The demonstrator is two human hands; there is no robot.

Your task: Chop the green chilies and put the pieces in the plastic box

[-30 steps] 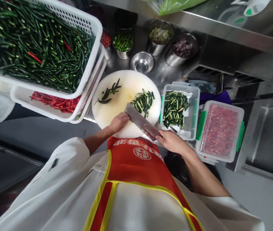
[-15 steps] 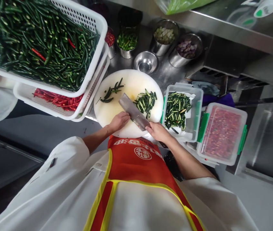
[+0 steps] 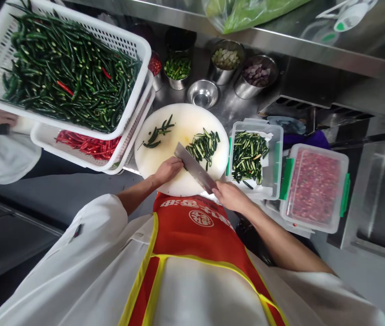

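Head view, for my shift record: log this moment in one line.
right hand: holding cleaver; left hand: beside cleaver; cutting board: sliced green chilies; container: more slices

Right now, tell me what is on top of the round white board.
On the board, sliced green peppers lie rightward, a few darker pieces leftward. The left hand and cleaver cover part of its near side; whatever lies beneath them is hidden.
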